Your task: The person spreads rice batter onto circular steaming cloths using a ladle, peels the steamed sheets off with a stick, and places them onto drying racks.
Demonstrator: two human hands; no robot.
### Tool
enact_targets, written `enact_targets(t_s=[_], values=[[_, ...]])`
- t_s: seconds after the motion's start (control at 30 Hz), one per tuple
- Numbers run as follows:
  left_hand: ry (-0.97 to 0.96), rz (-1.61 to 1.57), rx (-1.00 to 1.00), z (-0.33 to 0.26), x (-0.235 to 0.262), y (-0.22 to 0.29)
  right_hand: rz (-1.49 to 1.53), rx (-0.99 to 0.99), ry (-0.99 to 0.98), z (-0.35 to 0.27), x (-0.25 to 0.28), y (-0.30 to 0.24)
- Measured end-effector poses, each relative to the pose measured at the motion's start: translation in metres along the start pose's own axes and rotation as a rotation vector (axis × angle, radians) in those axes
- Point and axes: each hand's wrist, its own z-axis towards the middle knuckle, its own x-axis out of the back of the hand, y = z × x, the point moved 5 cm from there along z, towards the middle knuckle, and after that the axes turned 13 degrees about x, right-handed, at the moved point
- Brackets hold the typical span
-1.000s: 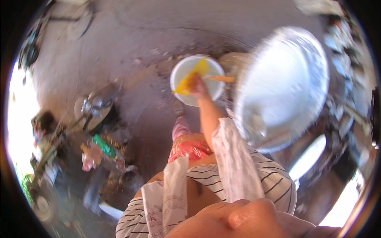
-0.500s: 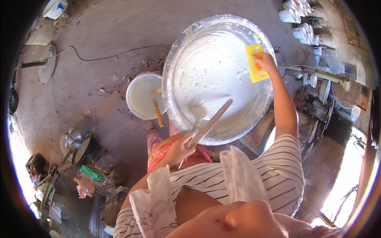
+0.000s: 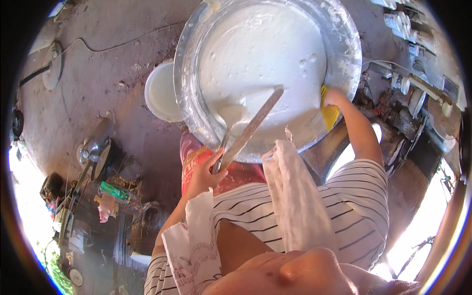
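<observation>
A wide metal basin [image 3: 189, 78] holds smooth white paste [image 3: 260, 54]. My right hand [image 3: 336, 98] grips a yellow plastic scraper [image 3: 330, 117] at the basin's right inner wall, its blade tilted against the side. At the near left rim my left hand [image 3: 206, 172] is closed around a long flat blade [image 3: 255, 127], smeared with white, which reaches out over the paste. A spoon-like tool [image 3: 234, 116] rests with its coated round end in the paste. Its handle runs back to the same hand, and the grip there is partly hidden.
A white bucket [image 3: 160, 93] stands left of the basin, partly covered by it. At lower left are a metal pot [image 3: 98, 140] and a green bottle [image 3: 113, 190] among clutter. White tubs [image 3: 400, 23] line the upper right. A cable [image 3: 123, 46] crosses the floor.
My right hand has drawn the scraper along the basin's right side toward me and tilted it. The basin now covers more of the bucket. My left hand keeps its hold.
</observation>
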Motion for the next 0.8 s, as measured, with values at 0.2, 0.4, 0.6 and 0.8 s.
enact_targets(t_s=[0.2,0.4,0.6,0.8], values=[[-0.061,-0.061,0.231,-0.001,0.016,-0.005,0.833,-0.146,-0.096,-0.040,-0.091,-0.078],[0.102,0.005,-0.131,0.005,0.023,0.005,1.433,-0.232,-0.407,-0.045,-0.138,-0.170],[-0.037,-0.121,0.112,0.007,0.031,0.012,1.212,0.059,-0.350,-0.046,-0.134,-0.184],[-0.021,-0.177,0.109,0.005,0.032,0.016,0.521,-0.255,0.229,-0.051,0.000,0.063]])
